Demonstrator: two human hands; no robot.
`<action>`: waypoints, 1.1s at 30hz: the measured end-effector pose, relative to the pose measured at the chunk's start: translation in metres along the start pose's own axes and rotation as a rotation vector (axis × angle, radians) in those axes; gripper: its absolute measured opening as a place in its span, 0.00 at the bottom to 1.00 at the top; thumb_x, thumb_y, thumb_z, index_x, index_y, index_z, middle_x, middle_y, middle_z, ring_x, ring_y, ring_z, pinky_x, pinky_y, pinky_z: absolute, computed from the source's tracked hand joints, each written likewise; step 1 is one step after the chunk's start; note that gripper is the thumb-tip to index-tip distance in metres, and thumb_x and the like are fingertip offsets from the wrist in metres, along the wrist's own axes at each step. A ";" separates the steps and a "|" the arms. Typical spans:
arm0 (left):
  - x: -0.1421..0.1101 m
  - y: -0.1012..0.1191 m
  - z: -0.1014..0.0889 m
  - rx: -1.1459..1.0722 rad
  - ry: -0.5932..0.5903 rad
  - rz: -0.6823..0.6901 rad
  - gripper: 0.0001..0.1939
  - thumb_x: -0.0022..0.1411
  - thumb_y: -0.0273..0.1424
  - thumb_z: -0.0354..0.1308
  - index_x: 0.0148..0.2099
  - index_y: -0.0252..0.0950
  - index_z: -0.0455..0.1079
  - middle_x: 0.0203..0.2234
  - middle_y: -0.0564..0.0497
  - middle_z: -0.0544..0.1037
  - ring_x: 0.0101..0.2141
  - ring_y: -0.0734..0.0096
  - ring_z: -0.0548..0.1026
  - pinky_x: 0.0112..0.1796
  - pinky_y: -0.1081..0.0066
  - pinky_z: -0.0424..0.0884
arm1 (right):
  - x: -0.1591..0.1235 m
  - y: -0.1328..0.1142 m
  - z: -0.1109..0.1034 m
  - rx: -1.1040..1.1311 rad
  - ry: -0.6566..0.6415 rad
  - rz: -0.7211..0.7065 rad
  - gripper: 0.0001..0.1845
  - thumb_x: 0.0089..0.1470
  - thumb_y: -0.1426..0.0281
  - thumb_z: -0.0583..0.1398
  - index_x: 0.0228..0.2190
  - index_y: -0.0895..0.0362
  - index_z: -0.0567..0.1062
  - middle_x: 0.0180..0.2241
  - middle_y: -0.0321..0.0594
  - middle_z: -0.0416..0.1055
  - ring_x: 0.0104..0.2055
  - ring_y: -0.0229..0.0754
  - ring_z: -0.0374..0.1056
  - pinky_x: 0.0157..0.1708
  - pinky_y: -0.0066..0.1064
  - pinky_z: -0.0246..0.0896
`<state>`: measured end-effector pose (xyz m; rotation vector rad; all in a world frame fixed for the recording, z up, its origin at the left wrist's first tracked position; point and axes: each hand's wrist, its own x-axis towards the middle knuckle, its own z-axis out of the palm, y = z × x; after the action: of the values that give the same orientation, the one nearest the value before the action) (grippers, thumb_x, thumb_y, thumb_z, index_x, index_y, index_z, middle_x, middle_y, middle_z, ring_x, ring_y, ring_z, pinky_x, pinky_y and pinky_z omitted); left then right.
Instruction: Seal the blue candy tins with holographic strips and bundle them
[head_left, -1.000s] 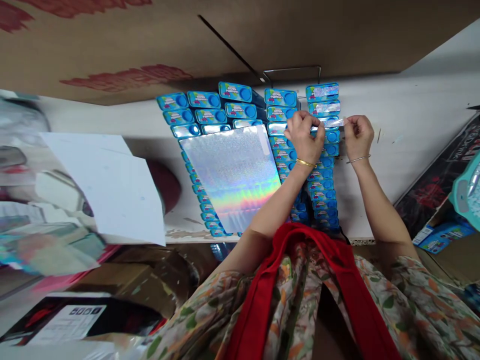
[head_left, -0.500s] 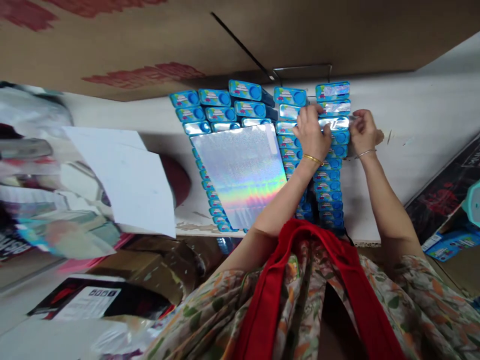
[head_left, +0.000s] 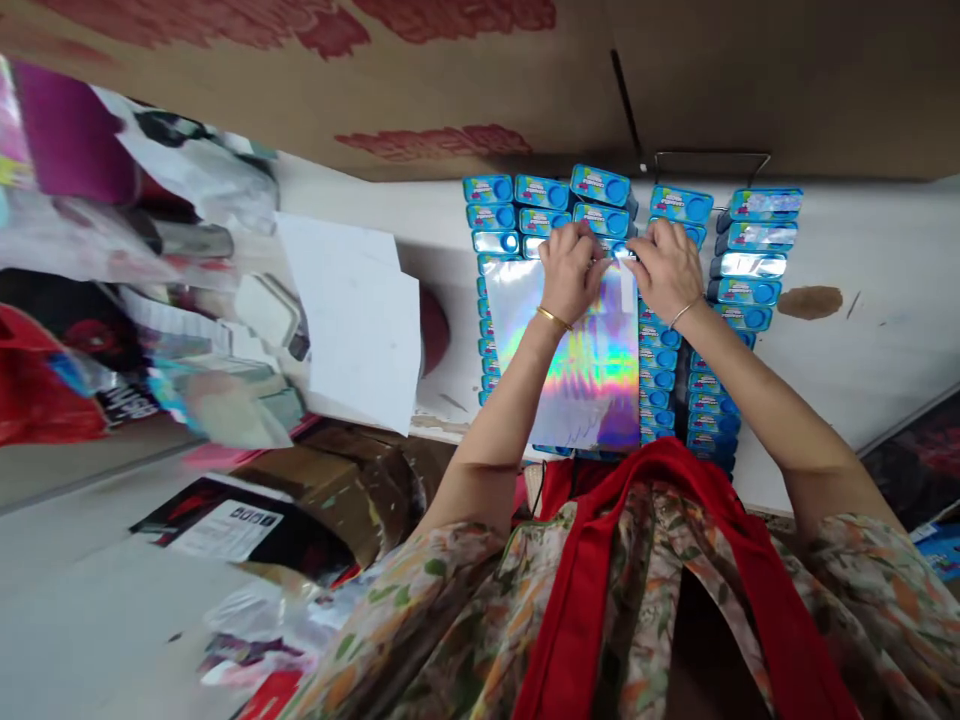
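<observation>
A shiny holographic sticker sheet (head_left: 517, 300) lies over rows of small blue boxes (head_left: 540, 192), with a pale bare strip (head_left: 628, 288) near its top right corner. My left hand (head_left: 571, 270) is at the sheet's upper edge, fingers bent and closed against it. Just to the right, my right hand (head_left: 667, 268) has thumb and fingers pinched at the same corner; the fingertips partly hide what they grip. In the rightmost column, the top boxes carry shiny silver strips (head_left: 750, 265) across their faces.
Behind the boxes stands a large cardboard carton (head_left: 712, 90), with a thin wire frame (head_left: 712, 154) before it. White paper sheets (head_left: 360, 320) lie to the left on the white table (head_left: 862, 250). Bags and cartons (head_left: 300, 490) crowd the lower left.
Both hands have left the rightmost column of boxes and moved to the upper right corner of the holographic sheet. The view has shifted, so the boxes appear further right.
</observation>
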<state>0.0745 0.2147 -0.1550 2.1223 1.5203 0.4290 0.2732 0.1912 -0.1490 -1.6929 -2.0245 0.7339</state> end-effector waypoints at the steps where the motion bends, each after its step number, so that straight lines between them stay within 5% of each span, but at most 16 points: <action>1: 0.001 0.000 0.000 -0.002 -0.007 0.021 0.27 0.71 0.56 0.46 0.43 0.41 0.74 0.49 0.40 0.77 0.57 0.47 0.71 0.59 0.47 0.61 | 0.003 -0.001 0.003 -0.020 -0.022 -0.007 0.31 0.70 0.48 0.42 0.43 0.54 0.76 0.47 0.48 0.69 0.54 0.54 0.64 0.53 0.49 0.62; 11: -0.004 0.006 0.010 0.054 -0.085 0.144 0.23 0.76 0.48 0.41 0.53 0.45 0.75 0.57 0.47 0.78 0.58 0.52 0.73 0.59 0.46 0.61 | 0.010 -0.005 0.000 -0.102 -0.120 0.068 0.28 0.72 0.57 0.40 0.40 0.55 0.75 0.48 0.51 0.70 0.56 0.56 0.60 0.55 0.52 0.56; 16: -0.039 0.022 0.010 0.060 -0.062 0.113 0.20 0.76 0.44 0.44 0.49 0.41 0.75 0.58 0.43 0.77 0.60 0.53 0.70 0.58 0.50 0.60 | 0.011 -0.004 0.002 -0.111 -0.130 0.090 0.27 0.71 0.56 0.42 0.40 0.56 0.75 0.49 0.51 0.70 0.58 0.58 0.60 0.57 0.54 0.56; 20: -0.079 0.054 -0.015 -0.059 -0.063 0.137 0.12 0.72 0.39 0.52 0.40 0.41 0.73 0.43 0.44 0.82 0.47 0.56 0.76 0.51 0.52 0.63 | 0.013 -0.002 0.002 -0.051 -0.099 0.082 0.29 0.70 0.50 0.43 0.40 0.55 0.76 0.49 0.50 0.71 0.57 0.58 0.62 0.58 0.56 0.57; 25: -0.088 0.097 -0.045 -0.552 0.224 -0.168 0.14 0.67 0.45 0.63 0.35 0.42 0.69 0.31 0.52 0.78 0.36 0.66 0.77 0.44 0.61 0.68 | -0.014 -0.004 -0.011 0.299 0.132 0.138 0.42 0.63 0.36 0.40 0.48 0.52 0.76 0.49 0.48 0.74 0.54 0.51 0.68 0.58 0.49 0.63; 28: -0.070 0.107 -0.040 -0.832 0.266 -0.346 0.20 0.62 0.50 0.68 0.33 0.41 0.67 0.30 0.54 0.76 0.34 0.71 0.77 0.39 0.66 0.71 | -0.052 -0.011 -0.024 0.792 0.136 0.364 0.51 0.57 0.31 0.32 0.40 0.53 0.78 0.36 0.44 0.76 0.38 0.44 0.72 0.40 0.41 0.69; 30: -0.060 0.110 -0.028 -0.943 0.240 -0.417 0.20 0.59 0.48 0.70 0.32 0.40 0.67 0.29 0.55 0.76 0.33 0.73 0.76 0.39 0.68 0.72 | -0.077 -0.017 -0.032 0.988 0.094 0.456 0.48 0.54 0.28 0.40 0.36 0.53 0.77 0.31 0.41 0.75 0.32 0.42 0.70 0.32 0.38 0.65; 33: -0.054 0.113 -0.004 -1.041 0.194 -0.492 0.19 0.58 0.44 0.72 0.30 0.39 0.67 0.26 0.56 0.75 0.30 0.75 0.76 0.37 0.70 0.73 | -0.105 -0.023 -0.044 1.022 0.177 0.499 0.32 0.50 0.35 0.62 0.31 0.51 0.73 0.28 0.35 0.73 0.30 0.40 0.68 0.34 0.37 0.64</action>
<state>0.1437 0.1352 -0.0875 0.9021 1.3849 0.9826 0.3020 0.0911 -0.0977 -1.4880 -0.7901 1.3959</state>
